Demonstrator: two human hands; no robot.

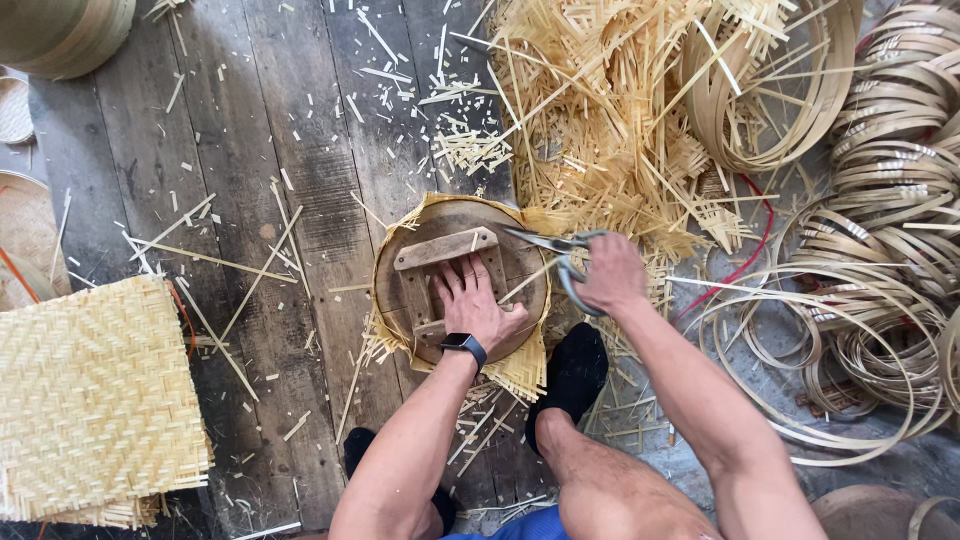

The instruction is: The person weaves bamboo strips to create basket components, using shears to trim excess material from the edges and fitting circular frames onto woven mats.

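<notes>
Two hands: left hand (478,305) flat on round wooden form (455,275), right hand (612,272) gripping steel shears (555,245).

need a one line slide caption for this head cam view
Left hand presses a round wooden form onto woven bamboo while right hand holds scissors at its edge.

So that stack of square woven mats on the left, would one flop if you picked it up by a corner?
Probably it bends rather than flops: the woven mats lie flat with fairly crisp edges. Thin strips suggest each is light. Loose ends at the fringe may snag or fray.
</notes>
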